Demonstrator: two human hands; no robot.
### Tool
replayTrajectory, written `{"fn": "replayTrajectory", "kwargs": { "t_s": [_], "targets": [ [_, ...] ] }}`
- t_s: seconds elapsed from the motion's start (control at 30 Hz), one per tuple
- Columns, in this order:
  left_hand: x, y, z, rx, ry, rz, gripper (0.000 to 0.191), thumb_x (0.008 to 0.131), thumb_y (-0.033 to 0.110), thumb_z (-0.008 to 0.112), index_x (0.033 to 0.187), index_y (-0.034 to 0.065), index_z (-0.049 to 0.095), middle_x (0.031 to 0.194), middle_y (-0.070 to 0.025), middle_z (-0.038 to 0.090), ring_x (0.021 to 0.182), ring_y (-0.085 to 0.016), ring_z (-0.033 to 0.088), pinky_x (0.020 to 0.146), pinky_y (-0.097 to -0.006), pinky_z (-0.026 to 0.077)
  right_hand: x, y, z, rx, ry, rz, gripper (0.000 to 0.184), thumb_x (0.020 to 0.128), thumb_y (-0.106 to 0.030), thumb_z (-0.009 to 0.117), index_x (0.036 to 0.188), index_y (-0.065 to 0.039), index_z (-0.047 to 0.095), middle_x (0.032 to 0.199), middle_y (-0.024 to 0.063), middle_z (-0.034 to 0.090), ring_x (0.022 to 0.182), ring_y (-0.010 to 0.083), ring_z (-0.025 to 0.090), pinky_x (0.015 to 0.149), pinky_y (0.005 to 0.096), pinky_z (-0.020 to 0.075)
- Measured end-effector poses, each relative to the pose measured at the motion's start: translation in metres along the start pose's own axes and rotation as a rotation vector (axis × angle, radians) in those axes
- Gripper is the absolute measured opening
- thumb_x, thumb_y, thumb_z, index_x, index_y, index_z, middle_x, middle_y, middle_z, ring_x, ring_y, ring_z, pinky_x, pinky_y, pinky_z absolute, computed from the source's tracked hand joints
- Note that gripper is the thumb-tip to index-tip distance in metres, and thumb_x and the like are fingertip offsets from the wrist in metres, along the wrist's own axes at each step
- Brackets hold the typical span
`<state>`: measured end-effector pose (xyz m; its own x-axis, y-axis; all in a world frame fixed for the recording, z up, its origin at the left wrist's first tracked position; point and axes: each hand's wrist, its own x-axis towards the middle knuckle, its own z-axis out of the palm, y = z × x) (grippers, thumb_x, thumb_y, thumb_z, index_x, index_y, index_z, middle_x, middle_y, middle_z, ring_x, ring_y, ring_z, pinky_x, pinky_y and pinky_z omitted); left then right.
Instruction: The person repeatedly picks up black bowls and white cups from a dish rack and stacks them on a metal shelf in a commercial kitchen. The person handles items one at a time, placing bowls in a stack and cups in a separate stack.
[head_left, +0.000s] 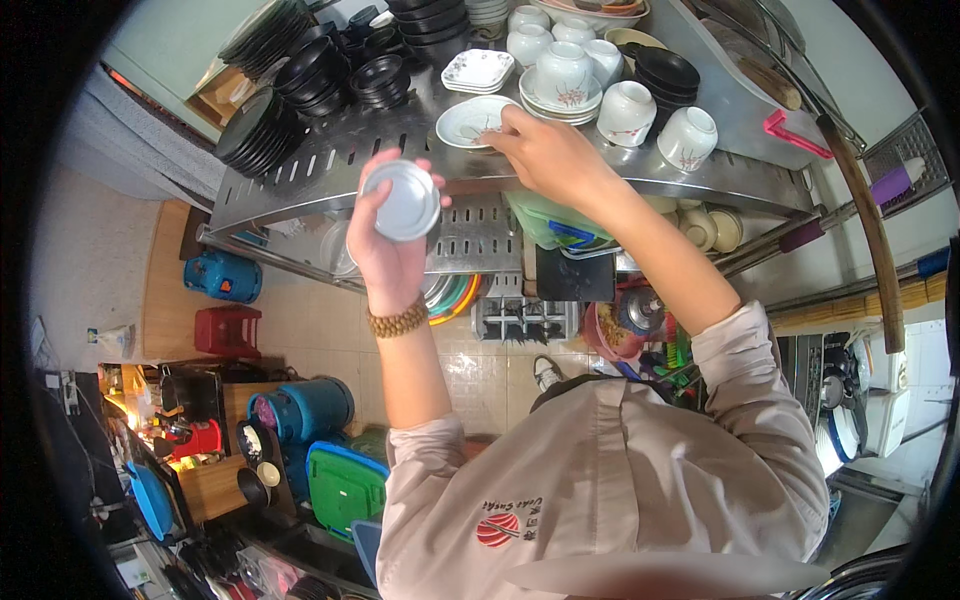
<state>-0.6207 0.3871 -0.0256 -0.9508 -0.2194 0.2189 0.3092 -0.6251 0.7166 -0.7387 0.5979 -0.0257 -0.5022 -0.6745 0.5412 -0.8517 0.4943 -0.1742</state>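
My left hand (391, 247), with a beaded bracelet on its wrist, holds a small round white dish (406, 201) in front of the shelf edge. Its thumb lies over the dish and its fingers curl behind. At the edge of a white saucer with a floral print (466, 120), my right hand (547, 154) pinches the rim between thumb and fingers. That saucer is at the front of the slotted steel shelf (330, 161). Just behind the right hand, an upturned white cup (564, 71) sits on a stack of similar saucers (562, 112). Square white dishes (478, 69) are stacked behind the pinched saucer.
Black plates (259, 135) and black bowls (311, 75) stand stacked at the left. Upturned white cups (627, 112) line the right, near black dishes (666, 71). A wooden handle (862, 202) hangs at the right. Below are a green bag (536, 217) and a bottle rack (525, 319).
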Motion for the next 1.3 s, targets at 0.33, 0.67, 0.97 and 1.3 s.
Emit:
{"fn": "replayTrajectory", "kwargs": {
  "t_s": [0.33, 0.67, 0.97, 1.3],
  "targets": [
    [0.096, -0.01, 0.003, 0.216, 0.019, 0.014, 0.037, 0.096, 0.015, 0.055, 0.129, -0.0023, 0.055, 0.108, -0.0185, 0.067, 0.092, -0.029, 0.072, 0.084, -0.042, 0.059, -0.004, -0.006, -0.006, -0.031, -0.01, 0.06, 0.025, 0.094, -0.016, 0.064, 0.115, -0.005, 0.071, 0.106, 0.0117, 0.061, 0.089, 0.0332, 0.069, 0.077, 0.0449, 0.0573],
    [0.125, -0.018, 0.011, 1.139, -0.143, 0.255, 0.047, 0.089, 0.027, 0.074, 0.124, -0.0019, 0.059, 0.096, -0.0172, 0.072, 0.086, -0.032, 0.073, 0.08, -0.0421, 0.058, -0.017, -0.022, -0.016, 0.122, 0.12, 0.126, 0.029, 0.092, -0.022, 0.069, 0.119, -0.011, 0.07, 0.11, 0.0044, 0.063, 0.086, 0.0274, 0.07, 0.07, 0.042, 0.0576],
    [0.133, -0.026, 0.046, 1.737, -0.688, 0.351, 0.072, 0.079, 0.05, 0.086, 0.121, 0.0003, 0.056, 0.104, -0.0255, 0.07, 0.099, -0.042, 0.07, 0.082, -0.0453, 0.055, -0.07, -0.029, -0.007, 0.142, 0.283, 0.107, 0.03, 0.087, -0.013, 0.072, 0.117, -0.012, 0.07, 0.104, 0.0039, 0.063, 0.081, 0.0247, 0.069, 0.066, 0.038, 0.0565],
    [0.135, -0.032, 0.043, 1.753, -0.787, 0.339, 0.063, 0.087, 0.056, 0.076, 0.119, 0.0039, 0.063, 0.11, -0.023, 0.069, 0.106, -0.041, 0.066, 0.093, -0.047, 0.052, -0.204, -0.059, -0.002, 0.289, 0.19, 0.36, 0.032, 0.088, -0.011, 0.072, 0.12, -0.013, 0.07, 0.103, 0.0063, 0.066, 0.079, 0.028, 0.069, 0.066, 0.0379, 0.0573]
  ]
}}
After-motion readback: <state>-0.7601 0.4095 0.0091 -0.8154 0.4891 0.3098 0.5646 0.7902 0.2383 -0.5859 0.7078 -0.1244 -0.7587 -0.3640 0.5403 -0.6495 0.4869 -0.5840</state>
